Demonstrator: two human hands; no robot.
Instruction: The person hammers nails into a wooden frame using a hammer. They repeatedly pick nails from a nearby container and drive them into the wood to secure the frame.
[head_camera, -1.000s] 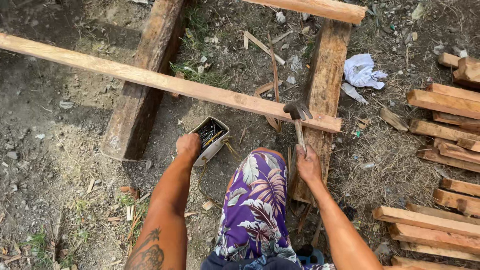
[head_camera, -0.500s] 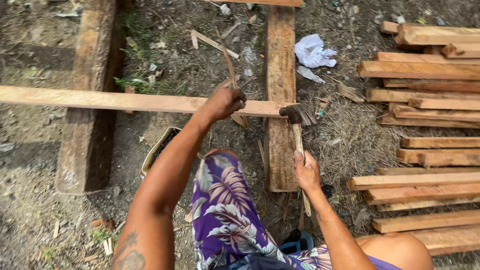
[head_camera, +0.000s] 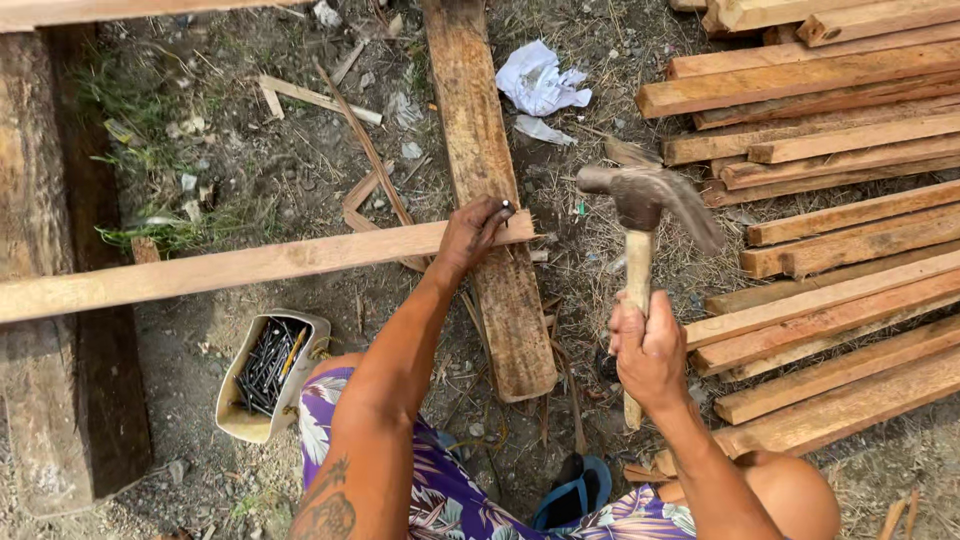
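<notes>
My left hand (head_camera: 470, 229) pinches a nail (head_camera: 506, 208) upright on the right end of a long pale wooden slat (head_camera: 240, 267), where the slat crosses a thick weathered plank (head_camera: 490, 190). My right hand (head_camera: 648, 352) grips the wooden handle of a claw hammer (head_camera: 645, 205), whose rusty head is raised to the right of the nail, well above the ground. My knees in purple leaf-print cloth (head_camera: 440, 490) show at the bottom.
A cut plastic container full of nails (head_camera: 268, 372) lies on the dirt by my left knee. A heavy beam (head_camera: 60, 330) lies at the left. Several slats (head_camera: 830, 220) are stacked at the right. Crumpled white paper (head_camera: 540, 80) lies beyond. A blue sandal (head_camera: 572, 492) is underfoot.
My left hand went from the nail container up to the slat's end and now holds a nail there. The hammer has lifted higher in my right hand.
</notes>
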